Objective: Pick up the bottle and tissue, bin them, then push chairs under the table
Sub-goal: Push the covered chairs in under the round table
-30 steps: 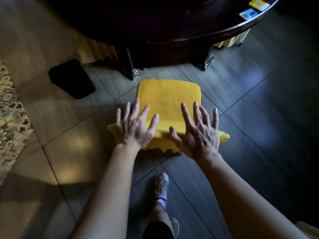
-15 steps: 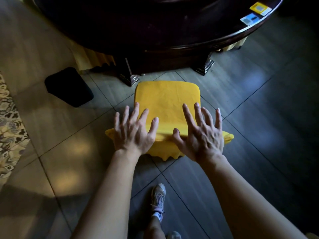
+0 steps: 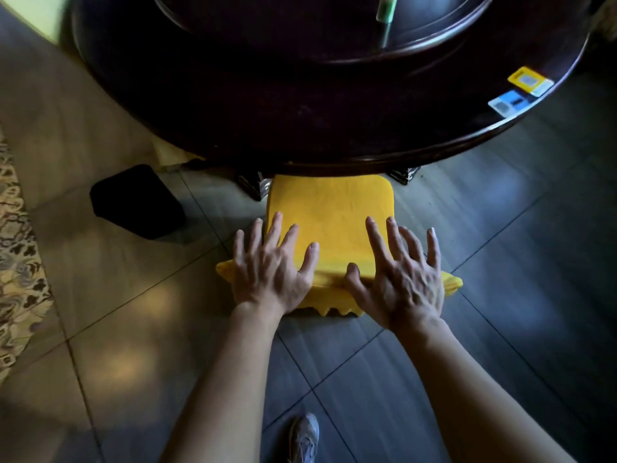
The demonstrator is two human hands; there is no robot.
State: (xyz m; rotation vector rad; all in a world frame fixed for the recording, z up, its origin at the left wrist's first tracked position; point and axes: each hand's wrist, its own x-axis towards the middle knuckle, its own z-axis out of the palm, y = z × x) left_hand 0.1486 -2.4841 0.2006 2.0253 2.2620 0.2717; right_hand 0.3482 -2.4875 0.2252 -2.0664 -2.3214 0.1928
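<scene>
A chair with a yellow cloth cover (image 3: pixel 330 212) stands in front of me, its seat's far edge just under the rim of the dark round table (image 3: pixel 300 111). My left hand (image 3: pixel 272 272) and my right hand (image 3: pixel 400 275) press flat on the top of the chair's back, fingers spread, gripping nothing. A greenish bottle (image 3: pixel 386 8) stands on the table's raised centre at the top of the view. No tissue is visible.
A black bin (image 3: pixel 137 200) sits on the tiled floor left of the chair. Yellow and blue cards (image 3: pixel 521 90) lie near the table's right rim. A patterned rug (image 3: pixel 16 262) borders the left. My shoe (image 3: pixel 303 439) is at the bottom.
The chair has slid forward toward the table, its seat's far edge now reaching under the rim. I have stepped closer, and the tabletop with the bottle has come into view.
</scene>
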